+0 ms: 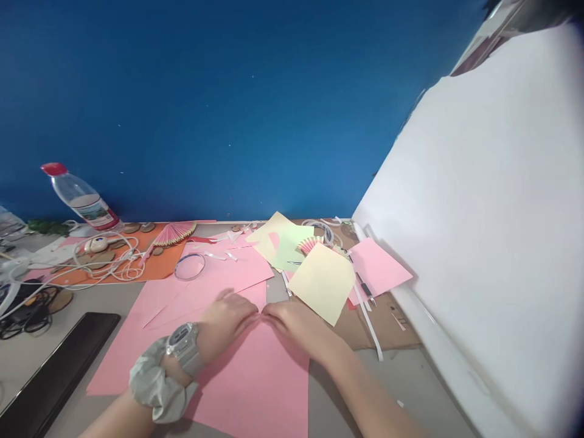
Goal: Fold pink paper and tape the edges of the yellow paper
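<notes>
My left hand, with a grey watch and a pale scrunchie at the wrist, meets my right hand at the fingertips. Both are closed in a pinch over large pink paper sheets. Whatever lies between the fingertips is hidden or too small to name. Just to the right of my right hand, a pale yellow paper square overlaps a light green sheet. Beyond my left hand, a clear ring rests on the pink paper.
Pink folded fans, white cables and a tilted red-capped bottle stand or lie back left. A black slab-shaped object is at front left. On the right are a pen, a pink square, brown cardboard and a white wall.
</notes>
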`<state>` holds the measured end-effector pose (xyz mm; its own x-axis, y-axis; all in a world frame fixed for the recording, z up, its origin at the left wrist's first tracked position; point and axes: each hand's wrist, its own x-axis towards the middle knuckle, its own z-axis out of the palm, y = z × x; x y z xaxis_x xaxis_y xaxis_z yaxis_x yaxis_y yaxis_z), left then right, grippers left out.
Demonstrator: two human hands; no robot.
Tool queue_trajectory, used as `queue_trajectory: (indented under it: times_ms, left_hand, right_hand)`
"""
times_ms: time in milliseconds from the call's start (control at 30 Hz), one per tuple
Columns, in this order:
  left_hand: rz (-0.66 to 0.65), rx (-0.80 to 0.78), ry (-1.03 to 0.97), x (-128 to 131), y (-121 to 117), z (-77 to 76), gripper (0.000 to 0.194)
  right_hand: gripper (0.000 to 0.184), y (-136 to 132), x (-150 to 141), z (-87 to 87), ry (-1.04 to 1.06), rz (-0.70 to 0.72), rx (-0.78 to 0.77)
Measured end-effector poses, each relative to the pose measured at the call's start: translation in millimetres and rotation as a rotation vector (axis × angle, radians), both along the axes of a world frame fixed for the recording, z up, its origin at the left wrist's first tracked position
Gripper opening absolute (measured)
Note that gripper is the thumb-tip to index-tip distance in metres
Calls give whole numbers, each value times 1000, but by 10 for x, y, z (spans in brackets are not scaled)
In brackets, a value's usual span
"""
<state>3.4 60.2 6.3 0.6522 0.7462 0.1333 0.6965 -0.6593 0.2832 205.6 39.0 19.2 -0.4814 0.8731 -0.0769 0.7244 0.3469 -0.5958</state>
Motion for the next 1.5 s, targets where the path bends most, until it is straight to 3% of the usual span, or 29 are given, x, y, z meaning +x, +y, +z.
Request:
queue_trajectory:
  times_ms: [67,200,367,533,833,967,1167,1267,1367,1500]
  left_hand:
    - [-15,-37,-13,79,-63,-110,30]
    - [20,-19,-44,144,-144,-259,29]
    - [27,25,-70,40,-66,-180,26]
    - [76,59,-153,-186,105,-77,23]
    - [377,-3,-392,-356,320,-298,28]
    - [512,-29,-467,-367,341,-319,32]
    - [483,-70,-488,-310,260,-304,32]
    - [431,-44,-496,-275,202,-326,30]
    - [357,5,-495,-286,183,-316,29]
    - [233,47,-418,-316,211,-166,24]
  right_hand:
    - [29,-18,-21,-38,-17,11,39]
    - [31,-39,1,-108,-65,11,116]
    - [36,-26,52,-120,-91,-17,175]
    - [28,38,125,-94,-84,-71,239]
    - [24,123,321,-73,-95,-240,268]
    - [28,137,388,-54,-101,-343,300]
    - [22,172,443,-189,-144,-530,416]
    - [20,153,334,-224,-129,-466,465]
    - [28,116,179,-212,-88,-264,454]
    - [20,100,49,-187,-56,-91,387]
